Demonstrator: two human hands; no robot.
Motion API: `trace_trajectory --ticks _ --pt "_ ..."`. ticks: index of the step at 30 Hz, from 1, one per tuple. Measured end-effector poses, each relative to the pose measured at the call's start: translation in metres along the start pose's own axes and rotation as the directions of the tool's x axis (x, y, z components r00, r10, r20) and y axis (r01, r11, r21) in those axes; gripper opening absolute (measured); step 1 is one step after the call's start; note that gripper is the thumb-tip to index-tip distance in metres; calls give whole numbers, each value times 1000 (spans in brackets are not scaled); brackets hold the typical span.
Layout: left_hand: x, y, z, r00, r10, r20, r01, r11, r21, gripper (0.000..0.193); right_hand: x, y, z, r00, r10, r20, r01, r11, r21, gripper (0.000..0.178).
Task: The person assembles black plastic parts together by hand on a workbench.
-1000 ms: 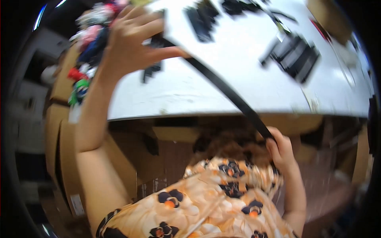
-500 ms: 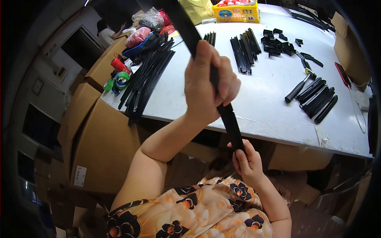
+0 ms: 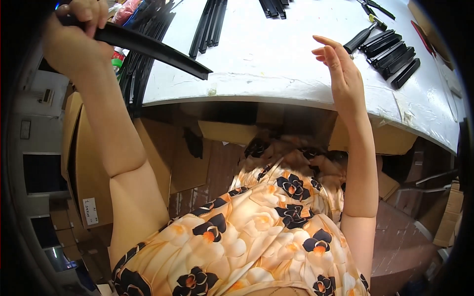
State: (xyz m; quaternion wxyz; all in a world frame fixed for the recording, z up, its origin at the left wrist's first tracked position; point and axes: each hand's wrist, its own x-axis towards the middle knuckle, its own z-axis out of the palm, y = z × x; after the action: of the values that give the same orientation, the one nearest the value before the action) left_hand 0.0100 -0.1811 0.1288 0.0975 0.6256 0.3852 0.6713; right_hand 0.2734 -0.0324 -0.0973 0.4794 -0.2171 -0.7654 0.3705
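My left hand, raised at the upper left, is closed around one end of a long black channel strip. The strip's other end slants down to the right above the table's near edge. My right hand is held over the front of the table with fingers apart and nothing in it. Just beyond its fingers lies a hammer with a black grip. Beside the hammer rests a row of short black pieces.
On the white table lie a bundle of black strips and another group of strips at the far edge. More long strips overhang the left side. A cardboard box stands at lower left. A red phone-like object lies at right.
My right hand has let go of the strip's lower end and moved up and right. My left hand has carried the strip to the upper left, and the view has tilted downward.
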Motion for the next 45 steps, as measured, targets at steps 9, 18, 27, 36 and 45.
trace_trajectory --ticks 9,18,27,36,45 --pt "-20 -9 -9 998 59 3 -58 961 271 60 -9 22 -6 959 258 114 -269 959 89 45" --pt "-27 -12 8 985 172 -1 -153 880 449 55 -9 12 -2 955 275 110 -280 960 30 44" --pt "-40 -36 21 983 174 -56 -134 894 428 49 -11 7 -5 957 269 105 -269 963 -12 43" --pt "-107 -148 37 893 -340 -294 437 811 389 33 -8 -2 -8 973 217 83 -216 976 -20 27" --pt "-84 -239 -2 864 -465 -194 365 312 877 33 -7 -2 -14 973 218 74 -214 975 -65 25"
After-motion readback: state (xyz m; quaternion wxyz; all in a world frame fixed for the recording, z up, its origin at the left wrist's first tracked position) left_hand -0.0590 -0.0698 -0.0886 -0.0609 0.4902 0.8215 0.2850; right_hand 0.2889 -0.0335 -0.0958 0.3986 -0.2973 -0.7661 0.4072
